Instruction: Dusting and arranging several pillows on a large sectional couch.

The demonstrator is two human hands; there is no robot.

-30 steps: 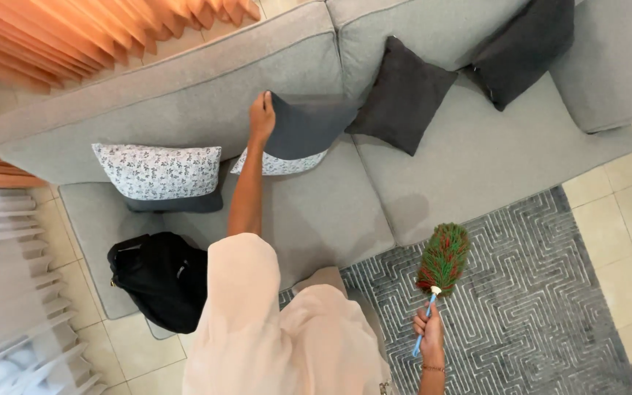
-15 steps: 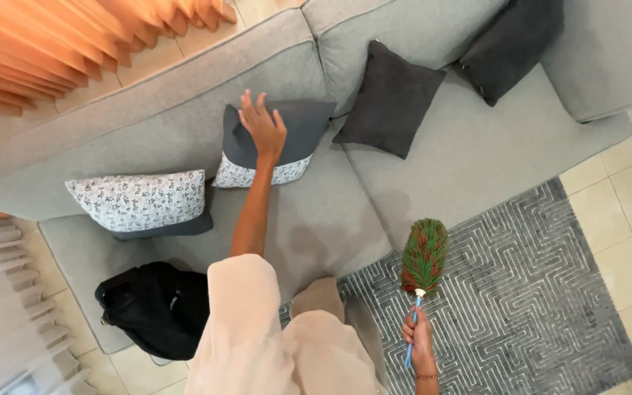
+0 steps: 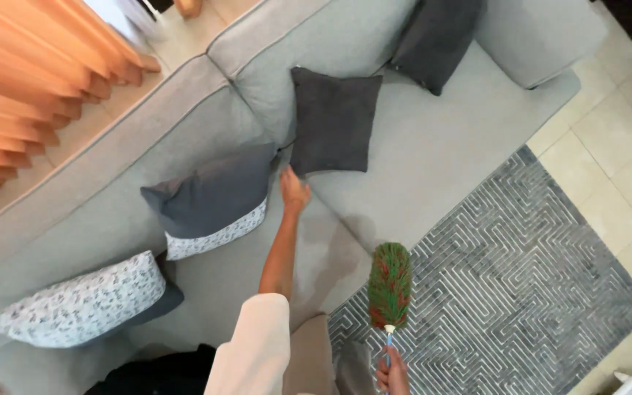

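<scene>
The left hand [image 3: 294, 192] is stretched forward over the grey sofa [image 3: 433, 146], with the arm extended from a light sleeve [image 3: 254, 347]. It is seen with loose fingers, not clenched, and nothing is grasped in it; it lies just beside the lower left corner of a dark grey cushion [image 3: 332, 121] that is leaned against the sofa back, and whether the corner is touched cannot be told. To the left of this hand, a second cushion [image 3: 210, 201], dark on top with a patterned white band below, is propped against the backrest. The right hand [image 3: 393, 373] is found at the bottom edge of the view, closed around the thin blue handle of a green and red duster [image 3: 390, 285]. The duster is held upright, its fluffy head placed above the edge where the sofa seat meets the patterned grey rug [image 3: 506, 278]. A white patterned pillow [image 3: 78, 300] is laid at the far left of the seat, well apart from both hands. Orange curtains [image 3: 31, 88] are seen behind the sofa.
</scene>
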